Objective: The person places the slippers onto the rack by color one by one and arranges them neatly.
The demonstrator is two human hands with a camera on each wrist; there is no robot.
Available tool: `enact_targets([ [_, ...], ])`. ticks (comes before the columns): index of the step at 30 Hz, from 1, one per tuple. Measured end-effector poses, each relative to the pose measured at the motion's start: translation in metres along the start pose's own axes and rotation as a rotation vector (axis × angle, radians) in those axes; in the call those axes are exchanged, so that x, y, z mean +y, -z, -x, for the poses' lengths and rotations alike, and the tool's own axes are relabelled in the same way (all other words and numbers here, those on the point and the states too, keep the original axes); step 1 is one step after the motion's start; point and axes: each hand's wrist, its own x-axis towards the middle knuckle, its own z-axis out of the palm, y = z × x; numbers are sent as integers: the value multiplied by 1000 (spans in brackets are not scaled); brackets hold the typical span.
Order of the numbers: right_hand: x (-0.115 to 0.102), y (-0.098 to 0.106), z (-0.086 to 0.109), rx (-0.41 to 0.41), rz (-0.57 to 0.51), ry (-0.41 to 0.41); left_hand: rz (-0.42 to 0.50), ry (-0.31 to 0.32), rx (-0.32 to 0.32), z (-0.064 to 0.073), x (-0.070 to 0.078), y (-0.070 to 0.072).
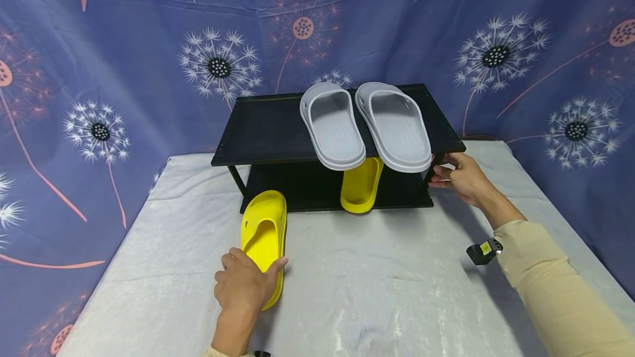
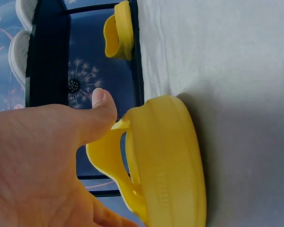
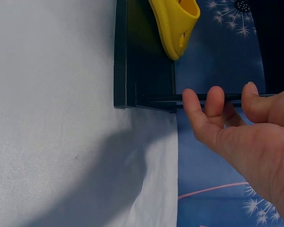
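Observation:
A yellow clog (image 1: 268, 219), toe pointing at the black shoe rack (image 1: 268, 131), is held at its heel end by my left hand (image 1: 243, 282). The thumb lies along one side of the clog and the fingers lie along the other. In the left wrist view the clog (image 2: 168, 156) tilts close over the white cloth. My right hand (image 1: 461, 178) is at the rack's right side, holding its thin side post (image 3: 165, 98) with thumb and fingertips. Another yellow clog (image 1: 361, 186) sits on the lower shelf, its toe part hidden under the upper shelf.
Two grey clogs (image 1: 333, 125) stand side by side on the right half of the upper shelf, heels jutting over its front edge. White cloth (image 1: 377, 280) covers the table under the rack. A blue dandelion-print curtain (image 1: 347, 21) hangs close behind it.

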Motion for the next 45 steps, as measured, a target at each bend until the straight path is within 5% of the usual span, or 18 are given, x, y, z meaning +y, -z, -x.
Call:
enact_targets([
  [10, -1, -1, 1, -1, -26, -6, 7, -12, -35, 3, -2, -4],
  [45, -1, -1, -2, 6, 27, -32, 62, -28, 27, 2, 1, -6],
])
